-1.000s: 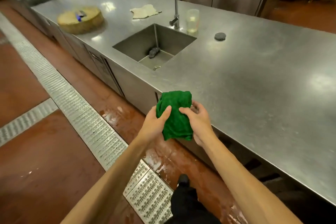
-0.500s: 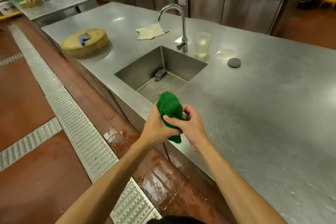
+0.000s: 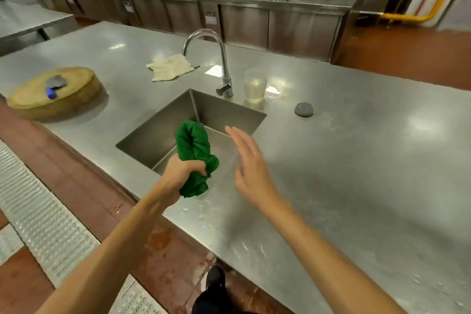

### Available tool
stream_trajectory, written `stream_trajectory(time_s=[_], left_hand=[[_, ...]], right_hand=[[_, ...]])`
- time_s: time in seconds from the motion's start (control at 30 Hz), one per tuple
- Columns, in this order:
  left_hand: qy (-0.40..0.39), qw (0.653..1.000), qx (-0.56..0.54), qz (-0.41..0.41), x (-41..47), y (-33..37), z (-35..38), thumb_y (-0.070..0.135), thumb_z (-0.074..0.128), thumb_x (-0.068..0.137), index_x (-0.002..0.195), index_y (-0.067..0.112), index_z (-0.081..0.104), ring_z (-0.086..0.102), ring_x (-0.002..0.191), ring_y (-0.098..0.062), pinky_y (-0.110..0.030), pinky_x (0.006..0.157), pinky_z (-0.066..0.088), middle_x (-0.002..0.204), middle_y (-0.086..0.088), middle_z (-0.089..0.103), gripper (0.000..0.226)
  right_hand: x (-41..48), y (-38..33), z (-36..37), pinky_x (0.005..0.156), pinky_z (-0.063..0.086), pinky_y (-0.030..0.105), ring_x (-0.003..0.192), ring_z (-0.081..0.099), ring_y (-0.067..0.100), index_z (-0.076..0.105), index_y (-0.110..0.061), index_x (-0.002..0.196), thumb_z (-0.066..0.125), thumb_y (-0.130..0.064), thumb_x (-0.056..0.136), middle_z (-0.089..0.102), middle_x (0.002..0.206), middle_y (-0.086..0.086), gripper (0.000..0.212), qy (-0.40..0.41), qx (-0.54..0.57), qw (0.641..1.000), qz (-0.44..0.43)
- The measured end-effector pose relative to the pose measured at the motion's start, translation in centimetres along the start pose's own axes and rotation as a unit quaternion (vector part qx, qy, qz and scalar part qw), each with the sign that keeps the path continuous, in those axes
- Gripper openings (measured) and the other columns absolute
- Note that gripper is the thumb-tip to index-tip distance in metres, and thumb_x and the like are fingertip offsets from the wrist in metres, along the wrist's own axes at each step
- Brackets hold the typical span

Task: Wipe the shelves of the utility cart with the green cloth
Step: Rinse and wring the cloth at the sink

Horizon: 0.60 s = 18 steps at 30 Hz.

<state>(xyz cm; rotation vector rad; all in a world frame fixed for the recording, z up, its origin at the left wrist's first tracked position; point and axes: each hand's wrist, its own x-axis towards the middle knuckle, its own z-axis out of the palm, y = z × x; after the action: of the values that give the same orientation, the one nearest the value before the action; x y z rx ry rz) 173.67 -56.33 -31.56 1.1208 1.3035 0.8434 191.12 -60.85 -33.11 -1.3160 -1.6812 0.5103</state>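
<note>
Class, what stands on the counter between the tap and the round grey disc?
A clear cup, close beside the tap and left of the disc; head view.

Cloth [image 3: 195, 153] in left hand [image 3: 179, 169]: deep green, plain. Counter [image 3: 356, 160] under right hand [image 3: 251, 171]: dull silver-grey. Rag [image 3: 170, 67] beyond left hand: cream. Chopping block [image 3: 54, 94] further left: tan. Floor [image 3: 81, 181] below left hand: red-brown. Grating [image 3: 38, 216]: silver, studded rows.
</note>
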Motion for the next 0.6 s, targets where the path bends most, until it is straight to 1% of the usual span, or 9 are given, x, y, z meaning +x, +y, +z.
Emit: stream_trajectory(time_s=[0.1, 0.2, 0.27, 0.33, 0.37, 0.43, 0.47, 0.53, 0.6], left_hand=[[-0.124, 0.992, -0.03, -0.001, 4.5, 2.1, -2.4, 0.004, 0.066, 0.048, 0.104, -0.002, 0.061, 0.062, 0.075, -0.027, -0.029, 0.058, 0.054, 0.082, -0.012, 0.065, 0.057], [-0.247, 0.968, -0.007, -0.048, 8.2, 4.2, -5.1, 0.008, 0.07, 0.045, 0.104, 0.006, 0.065, 0.069, 0.074, -0.02, -0.028, 0.06, 0.057, 0.088, -0.01, 0.072, 0.059], [-0.307, 0.947, 0.012, -0.091, 10.9, 5.4, -6.7, 0.014, 0.084, 0.034, 0.106, 0.005, 0.067, 0.07, 0.08, -0.024, -0.031, 0.066, 0.059, 0.096, -0.014, 0.073, 0.075], [-0.341, 0.932, 0.011, -0.123, 13.1, 6.5, -7.9, 0.025, 0.098, 0.023, 0.105, 0.004, 0.067, 0.072, 0.08, -0.025, -0.032, 0.069, 0.061, 0.096, -0.016, 0.074, 0.09], [-0.346, 0.929, 0.005, -0.136, 14.1, 6.9, -8.3, 0.033, 0.101, 0.019, 0.107, 0.005, 0.066, 0.073, 0.08, -0.025, -0.032, 0.07, 0.061, 0.094, -0.015, 0.076, 0.099], [-0.334, 0.927, -0.024, -0.167, 15.7, 7.4, -8.8, 0.052, 0.099, 0.009, 0.109, 0.007, 0.063, 0.076, 0.079, -0.024, -0.033, 0.066, 0.062, 0.092, -0.013, 0.078, 0.115], [-0.334, 0.925, -0.037, -0.178, 16.4, 7.6, -9.0, 0.062, 0.094, 0.008, 0.109, 0.009, 0.066, 0.076, 0.081, -0.025, -0.037, 0.063, 0.062, 0.093, -0.013, 0.078, 0.117], [-0.35, 0.915, -0.058, -0.19, 17.9, 7.6, -9.3, 0.069, 0.09, 0.015, 0.101, 0.014, 0.078, 0.076, 0.088, -0.03, -0.048, 0.06, 0.061, 0.101, -0.016, 0.077, 0.102], [-0.355, 0.913, -0.048, -0.196, 19.2, 7.8, -9.2, 0.053, 0.099, 0.026, 0.095, 0.015, 0.081, 0.074, 0.092, -0.03, -0.05, 0.065, 0.061, 0.106, -0.017, 0.074, 0.081]], right_hand=[[5.4, 1.0, 2.4, 0.106, 0.045, 0.04, 0.15, 0.009, 0.025, 0.0, -0.039, 0.153, 0.057, 0.023, 0.074, -0.011, 0.163, 0.005, 0.115, -0.033, -0.16, 0.985, -0.052], [10.5, 0.7, 4.2, 0.095, 0.051, 0.041, 0.146, 0.021, 0.034, -0.006, -0.031, 0.154, 0.069, 0.017, 0.07, -0.022, 0.161, 0.014, 0.123, -0.077, -0.237, 0.963, -0.102], [13.4, 0.4, 5.1, 0.082, 0.054, 0.037, 0.136, 0.038, 0.034, -0.003, -0.027, 0.155, 0.074, 0.009, 0.071, -0.021, 0.161, 0.012, 0.119, -0.097, -0.241, 0.958, -0.124], [15.9, 0.4, 6.1, 0.064, 0.054, 0.036, 0.111, 0.055, 0.032, 0.0, -0.027, 0.156, 0.076, 0.0, 0.073, -0.017, 0.163, 0.007, 0.116, -0.092, -0.245, 0.959, -0.112], [16.9, 0.6, 6.7, 0.061, 0.054, 0.037, 0.105, 0.057, 0.031, 0.001, -0.029, 0.155, 0.076, -0.004, 0.074, -0.012, 0.164, 0.004, 0.113, -0.088, -0.249, 0.959, -0.106], [18.6, 1.2, 7.7, 0.065, 0.057, 0.043, 0.111, 0.057, 0.03, 0.006, -0.035, 0.153, 0.074, -0.013, 0.079, 0.007, 0.163, -0.003, 0.104, -0.094, -0.266, 0.955, -0.095], [19.3, 1.5, 8.1, 0.066, 0.057, 0.045, 0.112, 0.056, 0.03, 0.01, -0.037, 0.152, 0.072, -0.017, 0.081, 0.016, 0.159, -0.006, 0.096, -0.099, -0.278, 0.951, -0.092], [20.6, 2.0, 8.6, 0.064, 0.056, 0.043, 0.106, 0.057, 0.03, 0.022, -0.035, 0.147, 0.069, -0.022, 0.084, 0.028, 0.152, -0.007, 0.08, -0.102, -0.315, 0.939, -0.091], [22.0, 2.4, 8.8, 0.056, 0.05, 0.035, 0.098, 0.059, 0.03, 0.033, -0.029, 0.141, 0.068, -0.021, 0.084, 0.033, 0.15, -0.003, 0.067, -0.107, -0.367, 0.92, -0.09]])
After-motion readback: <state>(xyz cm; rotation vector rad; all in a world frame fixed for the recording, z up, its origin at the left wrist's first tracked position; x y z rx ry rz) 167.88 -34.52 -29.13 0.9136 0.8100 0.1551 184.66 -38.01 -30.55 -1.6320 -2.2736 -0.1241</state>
